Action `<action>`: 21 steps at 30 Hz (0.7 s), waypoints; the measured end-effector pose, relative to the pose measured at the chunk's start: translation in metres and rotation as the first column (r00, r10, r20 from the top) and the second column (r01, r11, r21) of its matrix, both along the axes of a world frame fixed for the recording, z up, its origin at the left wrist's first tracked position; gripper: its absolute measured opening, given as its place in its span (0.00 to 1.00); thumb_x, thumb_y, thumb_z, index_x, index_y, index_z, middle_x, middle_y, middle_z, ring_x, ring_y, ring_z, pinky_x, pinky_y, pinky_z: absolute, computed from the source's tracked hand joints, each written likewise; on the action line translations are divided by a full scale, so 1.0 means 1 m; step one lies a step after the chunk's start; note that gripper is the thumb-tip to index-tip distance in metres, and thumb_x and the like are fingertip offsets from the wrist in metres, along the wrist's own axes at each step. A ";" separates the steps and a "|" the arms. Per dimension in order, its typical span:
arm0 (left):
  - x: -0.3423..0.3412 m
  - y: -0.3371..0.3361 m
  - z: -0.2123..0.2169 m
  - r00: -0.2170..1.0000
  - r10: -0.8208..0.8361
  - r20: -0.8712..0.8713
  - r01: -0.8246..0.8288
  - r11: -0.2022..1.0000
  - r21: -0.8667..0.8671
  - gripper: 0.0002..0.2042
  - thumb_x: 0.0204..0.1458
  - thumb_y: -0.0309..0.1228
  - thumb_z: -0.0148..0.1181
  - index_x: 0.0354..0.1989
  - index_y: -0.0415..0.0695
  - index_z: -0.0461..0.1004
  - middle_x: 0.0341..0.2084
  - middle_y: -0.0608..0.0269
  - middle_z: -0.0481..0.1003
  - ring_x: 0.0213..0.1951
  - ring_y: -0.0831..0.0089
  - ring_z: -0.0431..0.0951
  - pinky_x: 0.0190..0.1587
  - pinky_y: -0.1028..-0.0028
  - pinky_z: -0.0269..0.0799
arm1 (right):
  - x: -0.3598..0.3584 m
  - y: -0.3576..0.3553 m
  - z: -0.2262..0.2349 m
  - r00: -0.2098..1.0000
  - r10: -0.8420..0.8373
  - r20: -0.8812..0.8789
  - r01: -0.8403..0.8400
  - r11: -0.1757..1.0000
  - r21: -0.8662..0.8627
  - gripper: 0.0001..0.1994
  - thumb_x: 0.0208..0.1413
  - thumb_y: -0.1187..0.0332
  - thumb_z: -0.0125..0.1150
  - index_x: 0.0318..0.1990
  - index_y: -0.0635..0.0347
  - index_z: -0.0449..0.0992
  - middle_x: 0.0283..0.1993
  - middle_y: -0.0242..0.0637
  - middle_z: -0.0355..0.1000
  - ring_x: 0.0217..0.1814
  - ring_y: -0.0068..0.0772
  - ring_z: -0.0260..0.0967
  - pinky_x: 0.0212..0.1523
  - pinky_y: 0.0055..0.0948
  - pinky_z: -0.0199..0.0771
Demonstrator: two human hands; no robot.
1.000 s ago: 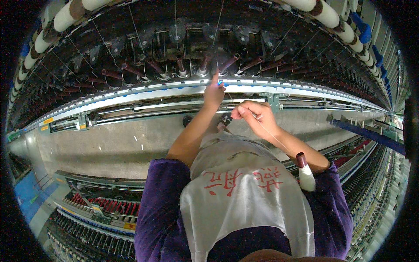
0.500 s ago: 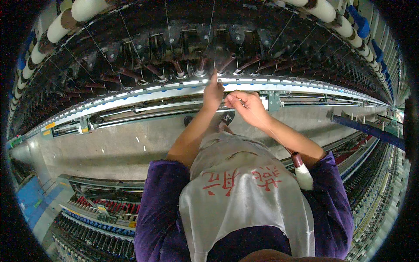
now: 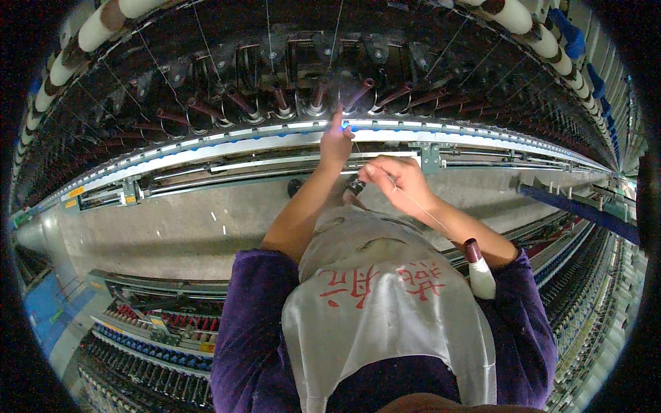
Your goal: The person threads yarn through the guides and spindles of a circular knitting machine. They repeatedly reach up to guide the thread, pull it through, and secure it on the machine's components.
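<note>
My left hand [image 3: 336, 146] reaches up to the pale rail of a spinning machine. Its index finger is stretched toward the foot of a dark red bobbin [image 3: 359, 93], and its thumb is apart. Whether the fingertip touches the bobbin cannot be made out. Just right of it, my right hand [image 3: 401, 182] is closed in a pinch on a thin white thread [image 3: 417, 204]. From there the thread runs back along my right forearm to a cone-shaped bobbin of white yarn [image 3: 483, 281] with a dark red tip, resting against my right upper arm.
A long row of dark red bobbins stands behind the rail [image 3: 261, 142], with threads coming down to them. White rollers [image 3: 100, 31] curve across the top. Behind me stands another machine [image 3: 155, 344]. A dark blue beam [image 3: 578, 212] juts in at right.
My right hand has drawn slightly away from my left, and the small metallic piece at its fingers no longer shows. A bright blue glint has appeared beside my left thumb.
</note>
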State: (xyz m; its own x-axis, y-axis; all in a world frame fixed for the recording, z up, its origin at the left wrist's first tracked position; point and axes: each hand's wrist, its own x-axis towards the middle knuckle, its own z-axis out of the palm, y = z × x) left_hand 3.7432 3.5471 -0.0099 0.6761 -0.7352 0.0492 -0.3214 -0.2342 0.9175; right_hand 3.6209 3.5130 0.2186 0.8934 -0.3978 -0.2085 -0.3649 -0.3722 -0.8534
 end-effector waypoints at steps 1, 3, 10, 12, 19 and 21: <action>0.000 0.000 0.005 0.998 0.017 0.065 -0.015 1.000 -0.022 0.29 0.52 0.25 0.49 0.64 0.47 0.49 0.29 0.52 0.74 0.25 0.70 0.75 0.29 0.72 0.70 | -0.004 0.002 0.004 0.995 0.056 0.084 -0.048 0.994 -0.099 0.10 0.58 0.69 0.49 0.33 0.66 0.74 0.29 0.38 0.74 0.32 0.28 0.74 0.35 0.24 0.73; 0.000 0.001 0.015 0.999 0.006 -0.053 -0.005 1.000 0.028 0.29 0.52 0.25 0.48 0.63 0.46 0.49 0.28 0.52 0.74 0.25 0.68 0.76 0.29 0.71 0.71 | -0.009 0.004 0.008 0.999 0.031 0.044 -0.029 0.998 -0.058 0.10 0.58 0.69 0.49 0.33 0.66 0.74 0.29 0.38 0.74 0.32 0.28 0.74 0.35 0.24 0.73; 0.000 0.001 0.030 0.980 0.040 -0.197 -0.029 0.998 0.058 0.29 0.48 0.30 0.52 0.62 0.52 0.53 0.25 0.42 0.73 0.26 0.47 0.74 0.28 0.56 0.67 | -0.007 0.000 -0.002 0.996 0.036 0.079 -0.030 0.996 -0.079 0.10 0.58 0.69 0.49 0.32 0.66 0.74 0.29 0.38 0.74 0.30 0.29 0.73 0.33 0.25 0.72; 0.000 0.002 0.029 0.988 0.038 -0.147 -0.029 0.998 0.063 0.30 0.48 0.29 0.53 0.62 0.52 0.53 0.27 0.42 0.73 0.27 0.48 0.74 0.29 0.57 0.68 | -0.002 -0.002 -0.007 0.996 0.039 0.074 -0.033 0.996 -0.084 0.09 0.57 0.69 0.50 0.32 0.66 0.74 0.28 0.39 0.74 0.29 0.29 0.73 0.32 0.25 0.72; -0.001 0.002 0.019 0.997 0.028 -0.075 -0.025 0.999 0.047 0.31 0.48 0.26 0.54 0.62 0.53 0.52 0.36 0.46 0.73 0.28 0.53 0.76 0.30 0.61 0.70 | 0.009 -0.007 -0.024 0.999 0.042 -0.005 -0.042 0.987 -0.157 0.09 0.56 0.70 0.50 0.31 0.66 0.74 0.26 0.41 0.73 0.27 0.32 0.72 0.30 0.26 0.70; -0.001 0.001 0.014 0.964 0.020 -0.266 -0.020 1.000 0.005 0.31 0.49 0.26 0.54 0.63 0.55 0.52 0.34 0.48 0.74 0.27 0.58 0.77 0.30 0.64 0.70 | 0.012 -0.007 -0.031 0.999 0.037 0.040 -0.029 0.985 -0.172 0.09 0.56 0.70 0.50 0.31 0.66 0.74 0.26 0.41 0.73 0.27 0.32 0.72 0.29 0.26 0.70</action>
